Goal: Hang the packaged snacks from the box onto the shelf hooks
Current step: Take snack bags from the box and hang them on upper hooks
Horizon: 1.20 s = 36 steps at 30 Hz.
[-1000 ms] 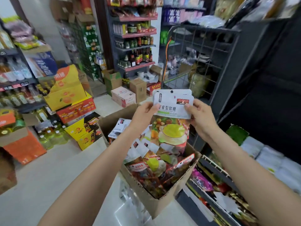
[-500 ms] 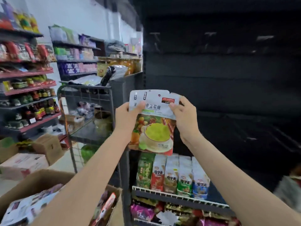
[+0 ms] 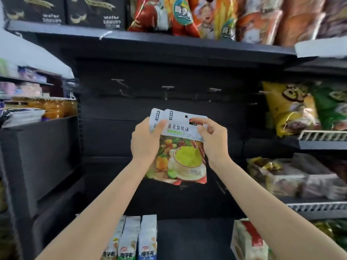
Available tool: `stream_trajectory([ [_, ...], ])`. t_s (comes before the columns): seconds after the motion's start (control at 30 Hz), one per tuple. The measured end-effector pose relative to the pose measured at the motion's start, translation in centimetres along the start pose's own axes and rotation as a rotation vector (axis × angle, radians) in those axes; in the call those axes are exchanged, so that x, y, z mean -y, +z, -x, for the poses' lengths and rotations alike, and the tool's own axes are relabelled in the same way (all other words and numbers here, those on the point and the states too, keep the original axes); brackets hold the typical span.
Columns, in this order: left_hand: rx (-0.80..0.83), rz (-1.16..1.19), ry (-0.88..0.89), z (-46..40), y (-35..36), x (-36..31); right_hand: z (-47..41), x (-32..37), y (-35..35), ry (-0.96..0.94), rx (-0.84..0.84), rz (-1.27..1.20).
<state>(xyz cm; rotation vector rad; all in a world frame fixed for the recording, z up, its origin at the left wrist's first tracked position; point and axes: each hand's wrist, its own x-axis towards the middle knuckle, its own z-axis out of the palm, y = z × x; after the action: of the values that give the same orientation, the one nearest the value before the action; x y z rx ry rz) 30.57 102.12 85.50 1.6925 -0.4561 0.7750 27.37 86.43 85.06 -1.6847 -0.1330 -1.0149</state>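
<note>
I hold a small stack of snack packets in front of the dark shelf back panel; each has a white top with a hang hole and a fruit-and-cup picture. My left hand grips the stack's left edge, thumb over the front. At the top right corner my right hand pinches the front packet. A second packet's top peeks out behind on the left. Above the packets, a row of bare metal hooks sticks out of the panel. The box is out of view.
An upper shelf carries snack bags and dark wafer boxes. Chip bags and wrapped goods fill wire-fronted shelves on the right. Upright packets stand on the bottom shelf. A side shelf unit juts out on the left.
My view swung up from the box on the floor to the shelf's hook panel. Both hands carried the packets up with it, and the stack has fanned slightly.
</note>
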Motion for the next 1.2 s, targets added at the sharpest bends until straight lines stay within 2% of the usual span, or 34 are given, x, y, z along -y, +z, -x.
stream_trajectory([
  [0.17, -0.114, -0.204, 0.033, 0.0, 7.6, -3.0, -4.8, -3.0, -7.3, 0.042, -0.014, -0.050],
  [0.3, -0.225, -0.412, 0.140, -0.1, 11.5, -4.7, -8.7, -4.6, -12.1, 0.073, -0.067, -0.070],
  [0.5, -0.220, -0.589, 0.244, -0.2, 17.0, -7.9, -13.0, -6.1, -16.8, 0.050, -0.140, -0.045],
  [0.87, -0.128, -0.538, 0.226, -1.9, 21.2, -8.7, -16.5, -7.6, -18.8, 0.040, -0.235, 0.091],
  [1.2, -0.307, -0.420, 0.177, -1.3, 23.8, -8.4, -17.6, -9.7, -20.0, -0.018, -0.193, 0.122],
])
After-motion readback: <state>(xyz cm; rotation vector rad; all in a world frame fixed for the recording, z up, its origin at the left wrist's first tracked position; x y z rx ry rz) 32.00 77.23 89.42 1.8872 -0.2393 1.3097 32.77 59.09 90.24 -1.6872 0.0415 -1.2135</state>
